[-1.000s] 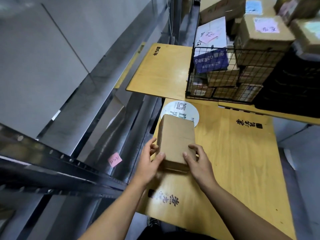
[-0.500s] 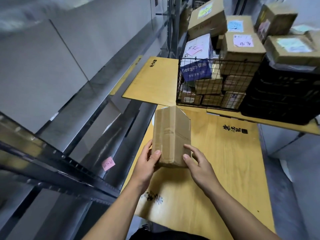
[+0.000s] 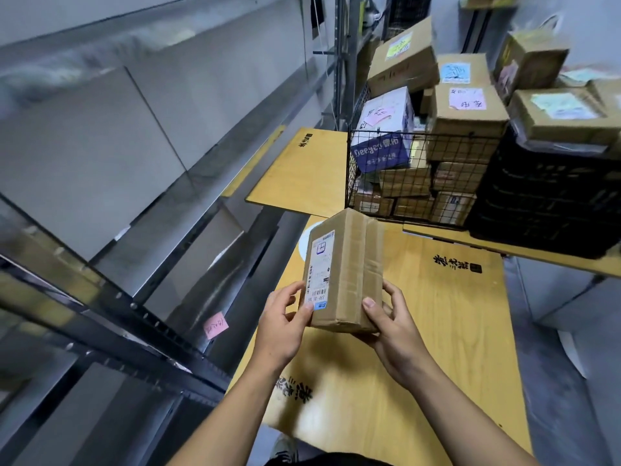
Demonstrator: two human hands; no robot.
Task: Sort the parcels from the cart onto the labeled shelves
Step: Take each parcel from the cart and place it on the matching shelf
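Item: brown cardboard parcel (image 3: 342, 270), taped seam and white shipping label facing the camera, held on end above the wooden board (image 3: 453, 331). Left hand (image 3: 285, 326) grips its lower left edge, thumb pressed on the label, other fingers curled round the side. Right hand (image 3: 393, 331) cups the lower right corner, thumb on the front face, fingers beneath, hidden. Beyond: wire basket (image 3: 386, 183) of boxes. Left: metal shelving (image 3: 134, 314) with pink note (image 3: 215, 326).
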